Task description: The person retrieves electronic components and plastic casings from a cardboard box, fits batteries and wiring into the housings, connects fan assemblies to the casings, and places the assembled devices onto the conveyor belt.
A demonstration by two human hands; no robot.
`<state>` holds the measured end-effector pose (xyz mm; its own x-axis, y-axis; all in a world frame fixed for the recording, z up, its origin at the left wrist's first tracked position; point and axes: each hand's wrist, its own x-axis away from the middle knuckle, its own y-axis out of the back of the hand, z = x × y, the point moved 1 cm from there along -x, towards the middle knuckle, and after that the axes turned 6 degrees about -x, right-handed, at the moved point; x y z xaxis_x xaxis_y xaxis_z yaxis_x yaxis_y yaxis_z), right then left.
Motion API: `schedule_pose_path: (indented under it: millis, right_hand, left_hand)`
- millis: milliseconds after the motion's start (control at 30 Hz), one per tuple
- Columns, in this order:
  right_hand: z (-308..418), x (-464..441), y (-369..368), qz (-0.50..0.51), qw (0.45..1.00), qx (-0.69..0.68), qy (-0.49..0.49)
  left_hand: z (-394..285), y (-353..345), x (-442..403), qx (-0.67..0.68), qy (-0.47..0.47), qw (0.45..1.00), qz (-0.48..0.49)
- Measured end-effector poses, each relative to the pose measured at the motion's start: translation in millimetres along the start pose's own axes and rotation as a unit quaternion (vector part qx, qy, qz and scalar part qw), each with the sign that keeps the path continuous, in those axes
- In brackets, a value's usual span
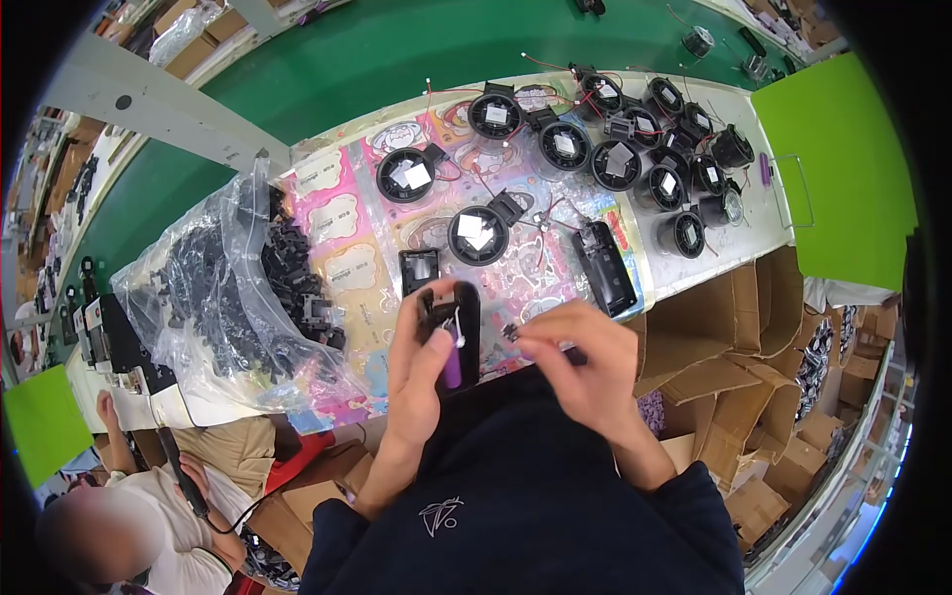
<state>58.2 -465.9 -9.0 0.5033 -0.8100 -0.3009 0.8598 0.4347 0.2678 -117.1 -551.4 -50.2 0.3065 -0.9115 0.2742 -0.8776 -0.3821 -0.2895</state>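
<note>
My left hand [412, 392] is closed around a black plastic housing [469, 319], held up near my chest. A purple cylindrical cell [452, 370] and white wires show at the housing's open side, by my thumb. Just to the right, my right hand [590, 362] pinches a small dark part [511, 332] between thumb and fingertips; its exact kind is too small to tell. Beyond my hands, a black rectangular shell [419, 266] and a longer black casing [603, 268] with wires lie on the patterned mat [352, 268].
Several round black fan-like units [478, 235] with wires stand across the bench's middle and right. A clear plastic bag [213, 288] of black parts [288, 258] lies left. Cardboard boxes [719, 387] are at the right front. Another person [169, 526] holds a black tool [181, 471] at lower left.
</note>
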Motion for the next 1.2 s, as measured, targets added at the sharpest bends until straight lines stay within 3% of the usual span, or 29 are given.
schedule_pose_path:
  millis: [133,267,333,400,733,867,1000,1200]
  right_hand:
    - [-5.9,-1.8,6.7,-0.016,0.992,-0.116,-0.039]
    - [-8.7,3.1,3.7,-0.01,0.996,-0.085,-0.027]
    - [-8.0,6.3,3.5,-0.019,0.996,-0.078,-0.038]
    - [-7.0,8.0,5.4,-0.036,0.996,-0.066,-0.045]
    - [-5.9,18.1,16.3,-0.067,0.998,-0.011,0.0]
    - [-6.0,24.8,24.2,-0.08,0.995,0.05,0.034]
    - [-5.1,29.3,30.6,-0.089,0.989,0.104,0.06]
    - [-7.4,35.6,42.2,-0.122,0.979,0.146,0.08]
  left_hand:
    - [2.9,-3.0,-2.0,-0.079,-0.018,0.996,-0.022]
    - [0.2,-7.6,-1.0,-0.084,0.005,0.996,0.004]
    - [-2.9,-14.6,-1.4,-0.02,-0.003,0.999,0.043]
    - [-1.5,-16.7,-2.1,-0.058,0.009,0.998,0.035]
    - [0.0,-41.1,-8.8,-0.15,-0.101,0.976,0.125]
    - [-4.9,-52.4,-8.6,-0.151,-0.047,0.978,0.138]
    - [5.7,-56.2,-13.9,-0.204,-0.089,0.96,0.172]
    - [9.9,-73.3,-16.5,-0.16,-0.063,0.965,0.199]
